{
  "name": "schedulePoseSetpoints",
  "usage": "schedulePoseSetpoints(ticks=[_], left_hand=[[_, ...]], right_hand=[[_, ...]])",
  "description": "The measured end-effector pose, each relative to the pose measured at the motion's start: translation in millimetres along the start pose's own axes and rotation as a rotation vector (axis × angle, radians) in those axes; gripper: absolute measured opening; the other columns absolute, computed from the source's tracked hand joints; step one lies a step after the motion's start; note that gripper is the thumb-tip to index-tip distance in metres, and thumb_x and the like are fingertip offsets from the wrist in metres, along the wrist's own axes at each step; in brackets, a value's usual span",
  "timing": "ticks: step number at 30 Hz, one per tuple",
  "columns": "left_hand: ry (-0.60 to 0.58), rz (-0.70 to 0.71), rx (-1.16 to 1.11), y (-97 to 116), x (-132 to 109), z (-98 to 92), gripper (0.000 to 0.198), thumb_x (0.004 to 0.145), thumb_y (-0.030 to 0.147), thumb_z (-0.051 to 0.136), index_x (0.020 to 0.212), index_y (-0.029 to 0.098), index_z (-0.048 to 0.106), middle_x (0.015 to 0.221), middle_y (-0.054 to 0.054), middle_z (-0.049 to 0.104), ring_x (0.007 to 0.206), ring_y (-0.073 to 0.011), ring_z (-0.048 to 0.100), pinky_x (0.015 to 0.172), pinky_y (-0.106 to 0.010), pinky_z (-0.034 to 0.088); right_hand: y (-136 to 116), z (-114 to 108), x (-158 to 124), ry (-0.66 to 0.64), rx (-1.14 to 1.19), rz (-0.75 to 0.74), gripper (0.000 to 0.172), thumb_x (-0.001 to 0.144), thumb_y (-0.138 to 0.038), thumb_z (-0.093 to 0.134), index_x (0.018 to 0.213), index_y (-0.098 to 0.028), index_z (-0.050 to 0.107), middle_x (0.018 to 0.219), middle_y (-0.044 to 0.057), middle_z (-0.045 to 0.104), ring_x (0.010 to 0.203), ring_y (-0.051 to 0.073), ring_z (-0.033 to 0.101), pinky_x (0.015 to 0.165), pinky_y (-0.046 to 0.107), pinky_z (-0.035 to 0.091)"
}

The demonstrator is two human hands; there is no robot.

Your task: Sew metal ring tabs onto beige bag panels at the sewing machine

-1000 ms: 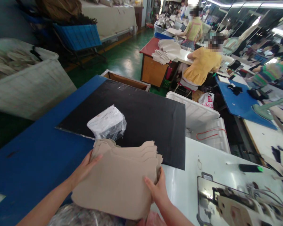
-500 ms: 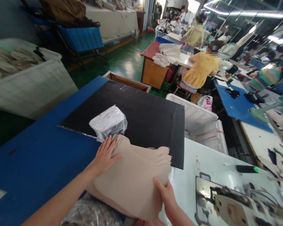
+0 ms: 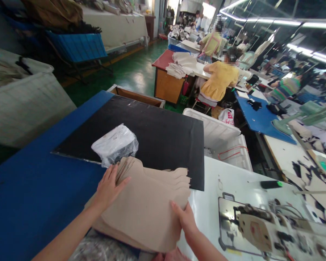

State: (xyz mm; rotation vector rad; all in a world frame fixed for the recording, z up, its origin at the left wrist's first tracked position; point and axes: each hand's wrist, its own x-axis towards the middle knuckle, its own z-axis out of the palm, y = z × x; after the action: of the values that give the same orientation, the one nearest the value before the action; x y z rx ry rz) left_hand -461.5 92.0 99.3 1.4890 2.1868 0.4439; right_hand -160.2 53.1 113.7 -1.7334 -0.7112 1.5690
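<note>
A stack of beige fabric pieces point(image 3: 143, 203) with curved, fanned edges lies in front of me at the near side of the table. My left hand point(image 3: 110, 186) rests flat on its upper left edge, fingers stretched out and thumb apart on the top piece. At the right edge, my right hand point(image 3: 183, 215) grips the stack, its thumb on top and the other fingers hidden beneath or behind. Just beyond my left fingertips is a white bundle in clear plastic point(image 3: 115, 143), lying on a black sheet point(image 3: 163, 134).
To the right a sewing machine point(image 3: 258, 232) is set in the white tabletop, with a black thread cone point(image 3: 270, 184) behind it. White bins point(image 3: 225, 141) stand past the table. Left is a large white cart point(image 3: 24, 105). A person in yellow point(image 3: 220, 79) sits ahead.
The whole view has shifted, so most things appear further left. Both hands keep nearly the same places on the fabric stack.
</note>
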Motion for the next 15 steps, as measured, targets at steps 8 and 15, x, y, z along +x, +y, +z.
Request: schedulePoseSetpoints(ticks=[8, 15], left_hand=[[-0.099, -0.069, -0.127, -18, -1, 2.0, 0.090, 0.073, 0.062, 0.043, 0.141, 0.006, 0.027, 0.147, -0.019, 0.030, 0.138, -0.0321, 0.022, 0.113, -0.044, 0.019], [-0.135, -0.053, -0.173, -17, 1, -0.4, 0.088, 0.074, 0.060, 0.043, 0.141, 0.005, 0.027, 0.148, -0.018, 0.030, 0.139, -0.0296, 0.022, 0.114, -0.040, 0.018]], right_hand=[[-4, 21, 8, 0.028, -0.068, -0.221, 0.066, 0.063, -0.031, 0.073, 0.123, -0.016, 0.050, 0.115, 0.011, 0.063, 0.111, 0.029, 0.056, 0.098, 0.040, 0.043], [-5, 28, 5, -0.004, -0.024, -0.175, 0.071, 0.060, -0.032, 0.075, 0.123, -0.014, 0.049, 0.115, 0.012, 0.063, 0.107, 0.029, 0.058, 0.096, 0.040, 0.045]])
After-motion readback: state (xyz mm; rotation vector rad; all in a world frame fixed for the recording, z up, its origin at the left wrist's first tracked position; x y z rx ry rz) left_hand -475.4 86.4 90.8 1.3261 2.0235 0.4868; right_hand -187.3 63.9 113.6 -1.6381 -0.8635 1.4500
